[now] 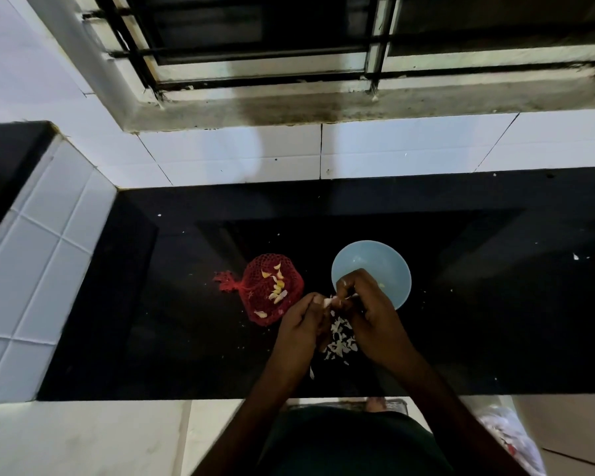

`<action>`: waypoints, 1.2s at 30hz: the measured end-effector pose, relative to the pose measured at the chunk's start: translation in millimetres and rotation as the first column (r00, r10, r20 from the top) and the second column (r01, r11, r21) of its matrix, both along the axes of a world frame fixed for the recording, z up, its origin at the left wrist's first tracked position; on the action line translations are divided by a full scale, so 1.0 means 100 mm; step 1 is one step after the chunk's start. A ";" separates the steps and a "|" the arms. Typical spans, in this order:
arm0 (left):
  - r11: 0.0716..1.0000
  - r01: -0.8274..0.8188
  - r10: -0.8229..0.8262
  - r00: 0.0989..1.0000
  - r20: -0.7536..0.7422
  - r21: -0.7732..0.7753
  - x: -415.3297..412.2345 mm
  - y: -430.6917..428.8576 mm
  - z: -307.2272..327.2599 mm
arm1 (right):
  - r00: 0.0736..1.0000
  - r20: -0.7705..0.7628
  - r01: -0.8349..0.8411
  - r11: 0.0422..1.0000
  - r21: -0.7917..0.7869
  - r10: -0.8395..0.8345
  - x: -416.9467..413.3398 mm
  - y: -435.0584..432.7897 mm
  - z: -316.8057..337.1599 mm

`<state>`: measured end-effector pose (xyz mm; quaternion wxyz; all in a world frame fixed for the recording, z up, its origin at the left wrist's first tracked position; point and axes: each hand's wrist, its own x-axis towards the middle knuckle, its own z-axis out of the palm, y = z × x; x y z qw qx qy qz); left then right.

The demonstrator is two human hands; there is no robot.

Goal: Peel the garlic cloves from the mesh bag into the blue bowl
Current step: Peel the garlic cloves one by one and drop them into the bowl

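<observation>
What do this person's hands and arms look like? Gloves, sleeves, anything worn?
No gloves on the left hand or right hand, and no sleeves on the forearms. No ring, watch or bracelet shows, though the light is dim. A dark top covers the torso.

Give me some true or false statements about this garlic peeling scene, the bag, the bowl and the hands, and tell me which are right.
1. The red mesh bag lies left of the blue bowl. True.
2. The blue bowl is turned upside down. False: it stands open side up.
3. The left hand and the right hand hold a garlic clove between them. True.
4. The mesh bag is empty. False: loose cloves show in it.
5. A pile of garlic skins lies on the black counter below the hands. True.
</observation>
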<state>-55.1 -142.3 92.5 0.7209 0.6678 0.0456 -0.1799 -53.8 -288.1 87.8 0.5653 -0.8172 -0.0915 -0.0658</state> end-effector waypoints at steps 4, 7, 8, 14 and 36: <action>0.998 0.006 -0.007 1.000 0.008 0.070 0.03 0.06 -0.05 | 0.993 -0.075 -0.089 0.992 0.086 0.096 -0.01 -0.08 0.02; 0.984 0.059 -0.083 0.988 0.134 0.170 0.02 0.05 -0.08 | 0.977 -0.136 -0.149 0.984 0.096 0.162 0.02 -0.12 0.05; 0.974 0.076 -0.117 0.975 0.190 0.212 0.02 0.04 -0.09 | 0.971 -0.160 -0.157 0.979 0.128 0.177 0.04 -0.14 0.06; 0.951 0.053 -0.167 0.917 0.362 0.304 -0.01 0.02 -0.13 | 0.973 -0.106 -0.201 0.978 0.060 0.207 0.09 -0.12 0.04; 0.882 -0.077 -0.197 0.836 0.512 0.465 -0.07 0.03 -0.05 | 0.994 -0.094 -0.030 0.972 0.233 0.053 -0.15 -0.04 0.01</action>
